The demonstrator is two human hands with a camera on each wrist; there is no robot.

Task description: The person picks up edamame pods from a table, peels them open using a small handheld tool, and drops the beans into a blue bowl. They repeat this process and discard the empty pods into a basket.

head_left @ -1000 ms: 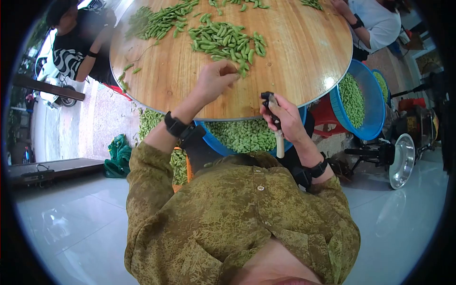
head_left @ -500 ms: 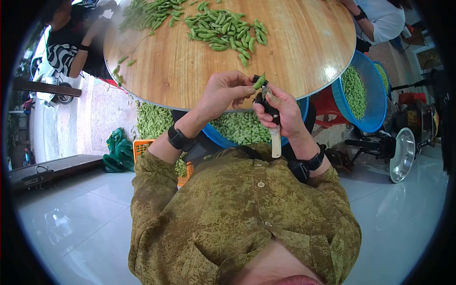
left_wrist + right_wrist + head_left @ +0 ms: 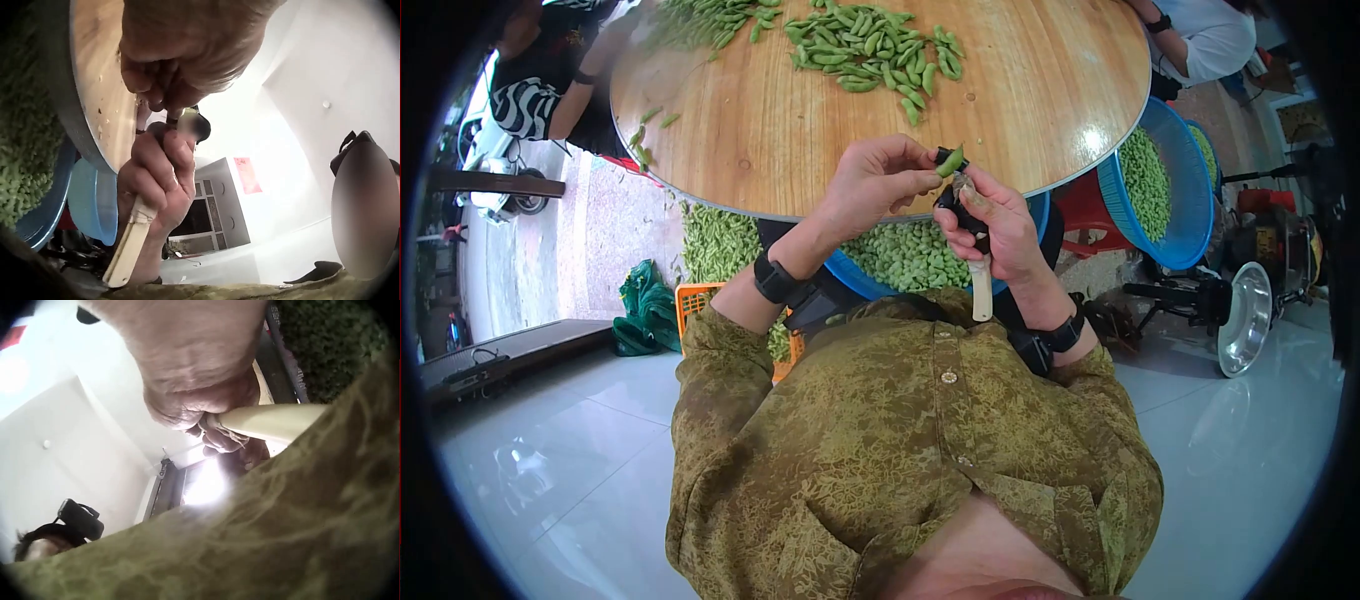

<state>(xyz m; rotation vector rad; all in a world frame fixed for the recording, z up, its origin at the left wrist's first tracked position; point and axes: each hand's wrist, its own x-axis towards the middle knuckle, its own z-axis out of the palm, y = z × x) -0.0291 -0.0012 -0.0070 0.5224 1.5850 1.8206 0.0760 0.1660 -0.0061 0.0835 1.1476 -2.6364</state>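
Observation:
In the head view the left hand pinches one green pod between thumb and fingers, against the dark top of a tool. The right hand wraps its fingers round that tool, whose pale handle sticks out below the fist. Both hands meet over the near edge of the round wooden table. A pile of pods lies farther back on it. In the left wrist view the pale handle hangs from the right fist; the pod cannot be made out.
Below the table edge is a blue basin of shelled beans. Another blue basin of beans stands at the right. An orange crate and green bag are at the left. Two people sit across, one each side.
The left hand has come from the pod pile to the right hand, bringing a pod to the tool's top. Over the last half second both hands have hardly moved; the view has shifted slightly.

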